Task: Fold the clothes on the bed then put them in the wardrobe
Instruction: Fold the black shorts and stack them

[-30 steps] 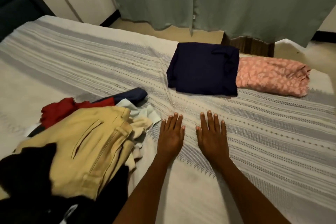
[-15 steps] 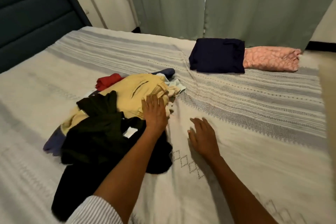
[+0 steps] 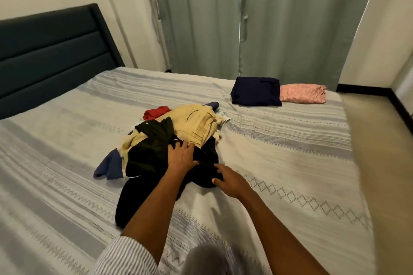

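- Since the earlier frames both hands have left the bare bedspread and gone to the heap: the left hand (image 3: 182,155) has slid from the tan trousers down onto the dark cloth, and the right hand (image 3: 230,179) has come in from the cover to the heap's near edge.
- The unfolded pile of mixed clothes (image 3: 169,140) lies at the centre of the frame on the pale striped bed (image 3: 290,152); a black garment (image 3: 156,163) sprawls over its near side, with crumpled tan trousers (image 3: 196,125) behind it and a red piece (image 3: 156,113) at the back.
- The left hand's fingers (image 3: 178,146) are spread flat on the black garment, pressing and not gripping; the right hand's fingers (image 3: 218,179) are loosely bent at the black hem, and whether they pinch cloth cannot be told.
- The black garment runs long from upper centre towards the lower left of the frame, directly under the left hand, so that hand looks nearer for lifting it out; the right hand sits just beside its right edge.
- A folded navy garment (image 3: 256,91) and a folded pink patterned one (image 3: 301,96) lie touching at the upper right of the bed, before the grey-green curtains (image 3: 279,18).
- No wardrobe is in view.
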### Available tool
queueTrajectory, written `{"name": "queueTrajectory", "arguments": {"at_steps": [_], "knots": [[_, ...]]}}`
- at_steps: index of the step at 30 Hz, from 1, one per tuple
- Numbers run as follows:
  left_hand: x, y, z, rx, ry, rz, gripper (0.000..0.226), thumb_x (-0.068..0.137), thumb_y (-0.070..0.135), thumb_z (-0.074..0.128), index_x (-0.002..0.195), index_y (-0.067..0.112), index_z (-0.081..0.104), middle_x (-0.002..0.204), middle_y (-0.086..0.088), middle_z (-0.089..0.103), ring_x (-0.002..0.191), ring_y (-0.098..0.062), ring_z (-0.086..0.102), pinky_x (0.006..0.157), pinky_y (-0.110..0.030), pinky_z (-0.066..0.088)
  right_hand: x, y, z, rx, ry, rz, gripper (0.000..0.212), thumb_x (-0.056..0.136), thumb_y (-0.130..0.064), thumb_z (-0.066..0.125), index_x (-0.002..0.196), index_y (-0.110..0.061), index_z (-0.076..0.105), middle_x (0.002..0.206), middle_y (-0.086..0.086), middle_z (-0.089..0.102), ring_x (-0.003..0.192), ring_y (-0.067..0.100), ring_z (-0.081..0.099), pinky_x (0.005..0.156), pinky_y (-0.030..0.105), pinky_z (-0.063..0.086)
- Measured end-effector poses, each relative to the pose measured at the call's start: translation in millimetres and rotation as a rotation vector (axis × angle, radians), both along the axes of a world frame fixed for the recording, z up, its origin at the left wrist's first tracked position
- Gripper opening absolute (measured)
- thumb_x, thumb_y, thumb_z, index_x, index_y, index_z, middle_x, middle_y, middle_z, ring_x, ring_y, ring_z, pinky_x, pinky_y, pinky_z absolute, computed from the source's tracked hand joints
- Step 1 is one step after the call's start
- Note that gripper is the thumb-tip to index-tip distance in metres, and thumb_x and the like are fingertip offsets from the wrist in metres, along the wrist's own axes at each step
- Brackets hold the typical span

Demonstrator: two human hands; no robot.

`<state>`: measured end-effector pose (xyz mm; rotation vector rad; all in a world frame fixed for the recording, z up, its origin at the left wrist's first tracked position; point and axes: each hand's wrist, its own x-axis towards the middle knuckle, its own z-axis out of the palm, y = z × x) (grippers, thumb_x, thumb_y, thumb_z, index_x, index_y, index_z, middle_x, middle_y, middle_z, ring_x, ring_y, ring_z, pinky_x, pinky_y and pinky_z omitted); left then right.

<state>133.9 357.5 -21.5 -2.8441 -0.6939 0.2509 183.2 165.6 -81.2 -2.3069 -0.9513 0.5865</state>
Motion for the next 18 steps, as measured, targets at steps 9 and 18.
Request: {"name": "queueTrajectory", "arguments": {"at_steps": [9,18], "knots": [[-83,37,-8,-0.4,-0.332,0.246,0.045,0.096,0.024,0.044,0.139,0.012,0.04,0.115,-0.018,0.062,0.105,-0.039,0.059,0.085,-0.043,0.048,-29,33,17,0.052,-0.106,-0.05,0.084,0.092,-0.047,0.062,0.158,-0.026,0.015,0.161,0.005,0.02,0.139,0.03,0.038,0.103,0.045,0.045],[-147,-4,6,-1.015,-0.914,0.19,0.042,0.084,0.006,0.058,0.118,0.031,0.056,0.098,0.008,0.064,0.086,-0.013,0.064,0.072,-0.031,0.053,-88,91,18,0.064,-0.121,-0.007,0.053,0.096,-0.03,0.048,0.147,-0.023,0.035,0.121,0.012,0.064,0.101,0.036,0.063,0.077,0.042,0.051]]}}
